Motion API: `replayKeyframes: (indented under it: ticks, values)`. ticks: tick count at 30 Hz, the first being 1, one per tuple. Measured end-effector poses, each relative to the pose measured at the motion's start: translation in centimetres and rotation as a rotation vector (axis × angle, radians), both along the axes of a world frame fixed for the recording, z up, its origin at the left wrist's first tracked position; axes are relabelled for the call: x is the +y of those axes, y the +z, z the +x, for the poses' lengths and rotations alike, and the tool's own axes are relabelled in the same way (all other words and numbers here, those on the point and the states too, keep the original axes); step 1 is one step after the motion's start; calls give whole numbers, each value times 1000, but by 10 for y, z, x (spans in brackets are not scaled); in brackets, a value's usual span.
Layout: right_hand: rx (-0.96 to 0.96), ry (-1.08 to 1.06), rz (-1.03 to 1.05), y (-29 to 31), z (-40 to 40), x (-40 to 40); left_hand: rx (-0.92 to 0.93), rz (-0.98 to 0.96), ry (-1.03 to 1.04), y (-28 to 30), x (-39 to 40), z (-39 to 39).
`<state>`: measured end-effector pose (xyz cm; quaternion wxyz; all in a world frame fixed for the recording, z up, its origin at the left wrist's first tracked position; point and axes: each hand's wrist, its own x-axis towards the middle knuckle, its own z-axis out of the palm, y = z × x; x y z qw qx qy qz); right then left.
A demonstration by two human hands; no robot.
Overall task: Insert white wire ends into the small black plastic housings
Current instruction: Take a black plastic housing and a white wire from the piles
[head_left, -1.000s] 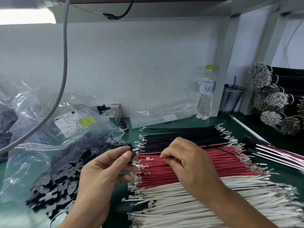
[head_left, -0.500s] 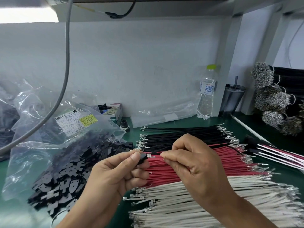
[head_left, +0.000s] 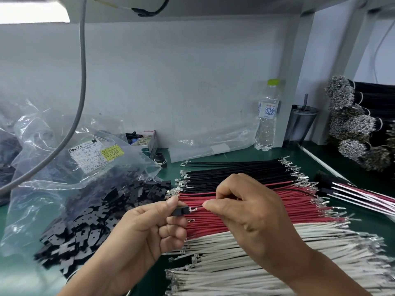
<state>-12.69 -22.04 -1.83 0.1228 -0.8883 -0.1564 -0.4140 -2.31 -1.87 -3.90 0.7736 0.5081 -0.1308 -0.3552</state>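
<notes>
My left hand (head_left: 147, 227) pinches a small black plastic housing (head_left: 180, 211) between thumb and forefinger, above the wire rows. My right hand (head_left: 248, 208) pinches a thin black wire (head_left: 299, 190) near its metal terminal (head_left: 194, 209), whose tip sits at the housing's right opening. The wire trails off to the right over the red wires. White wires (head_left: 267, 263) with metal ends lie in a row at the front, below red wires (head_left: 299, 208) and black wires (head_left: 235, 169).
A heap of black housings (head_left: 89, 216) spills from a clear plastic bag (head_left: 53, 167) at the left. A water bottle (head_left: 267, 118) and a dark cup (head_left: 301, 122) stand at the back wall. Bundled wires (head_left: 352, 129) are stacked at the right; finished harnesses (head_left: 363, 195) lie nearby.
Both hands have come a little nearer and lower. The right hand has brought the black wire's terminal up to the housing in the left hand.
</notes>
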Motion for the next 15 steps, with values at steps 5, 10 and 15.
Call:
replayKeyframes:
  ticks: [5, 10, 15]
  values:
    - [5, -49, 22, -6, 3, 8, -16, -18, 31, -2, -7, -6]
    - [98, -72, 102, -7, 2, 6, -503, 119, 276, -2, -8, -10]
    - [145, -19, 169, -2, -2, 4, -699, 170, 304, -4, -9, -14]
